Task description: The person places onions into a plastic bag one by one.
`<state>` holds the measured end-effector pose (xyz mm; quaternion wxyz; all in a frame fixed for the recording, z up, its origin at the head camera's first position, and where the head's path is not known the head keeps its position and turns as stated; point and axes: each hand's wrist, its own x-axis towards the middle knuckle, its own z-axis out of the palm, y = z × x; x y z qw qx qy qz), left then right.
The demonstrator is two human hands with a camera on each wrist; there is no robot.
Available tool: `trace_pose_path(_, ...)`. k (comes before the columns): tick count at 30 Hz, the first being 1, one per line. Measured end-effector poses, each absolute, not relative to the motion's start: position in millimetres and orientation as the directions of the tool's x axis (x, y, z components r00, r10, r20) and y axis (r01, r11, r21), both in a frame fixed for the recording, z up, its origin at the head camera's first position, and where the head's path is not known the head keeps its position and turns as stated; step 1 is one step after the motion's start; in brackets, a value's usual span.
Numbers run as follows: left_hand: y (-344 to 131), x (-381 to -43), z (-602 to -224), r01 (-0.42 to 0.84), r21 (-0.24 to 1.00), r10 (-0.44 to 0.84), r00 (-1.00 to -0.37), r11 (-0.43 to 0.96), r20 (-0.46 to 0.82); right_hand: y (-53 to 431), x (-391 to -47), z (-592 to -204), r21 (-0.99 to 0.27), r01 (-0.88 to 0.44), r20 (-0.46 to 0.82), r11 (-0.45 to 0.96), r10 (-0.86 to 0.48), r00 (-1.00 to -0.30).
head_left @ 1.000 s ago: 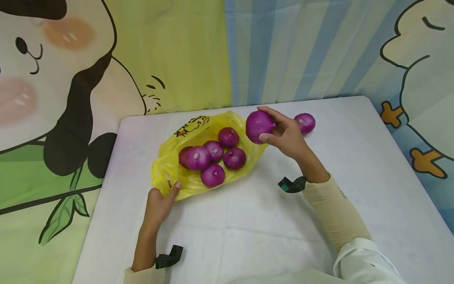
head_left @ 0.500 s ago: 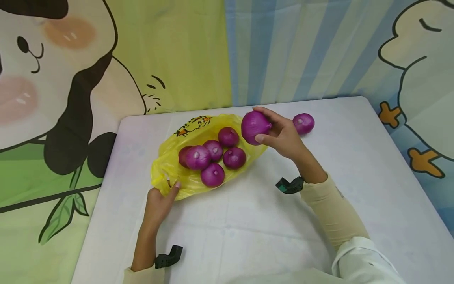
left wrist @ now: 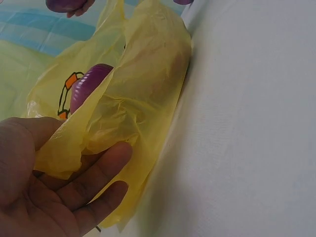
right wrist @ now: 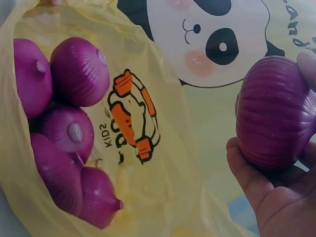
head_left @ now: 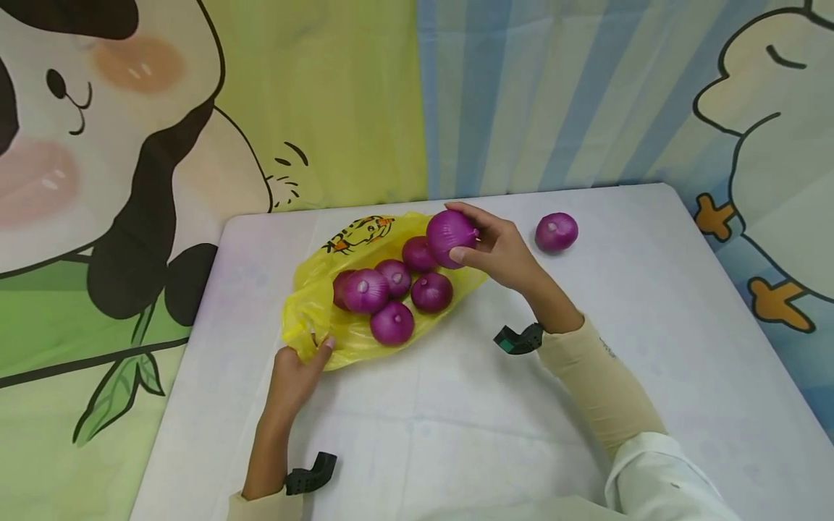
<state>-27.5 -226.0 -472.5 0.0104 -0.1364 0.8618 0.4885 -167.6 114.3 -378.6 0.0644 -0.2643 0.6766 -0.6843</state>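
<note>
A yellow plastic bag (head_left: 313,289) with a printed cartoon lies open on the white table, several purple-red onions (head_left: 392,323) inside it. My left hand (head_left: 296,380) pinches the bag's near left edge; in the left wrist view the thin plastic runs between thumb and fingers. My right hand (head_left: 504,253) grips another onion (head_left: 449,237) by its sides, its stem end toward the palm. That onion overlaps the bag's far right part in the head view. From the right wrist, the held onion (right wrist: 274,113) appears beside the bag's mouth.
One loose onion (head_left: 557,232) sits on the white table (head_left: 638,304) near its far edge, right of my right hand. Printed cartoon curtains (head_left: 352,101) hang behind the table. A dark wrist camera (head_left: 519,339) sits on each wrist.
My right hand has moved left with its onion, from beside the bag to over its far right part. The left hand keeps its pinch on the bag's edge.
</note>
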Motion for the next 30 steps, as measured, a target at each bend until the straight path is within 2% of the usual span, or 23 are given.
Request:
trace_pose_path(11, -223.6, -27.1, -469.1, -0.266, 0.836, -0.214, -0.960, 0.480, -0.182, 91.8, -171.9, -390.8, -0.972, -0.219, 0.235, -0.091, -0.499, -0.834)
trace_pose_path(22, -224.2, -27.6, -468.0, -0.265, 0.840, -0.213, -0.960, 0.473, -0.182, 74.5, -178.7, -407.1, -0.981, -0.179, 0.106, 0.078, -0.559, -0.822)
trace_pose_path(30, -226.7, -27.5, -470.3, -0.249, 0.839, -0.219, -0.963, 0.484, -0.160, 69.5, -183.5, -419.5, -0.975, -0.165, 0.053, 0.146, -0.571, -0.819)
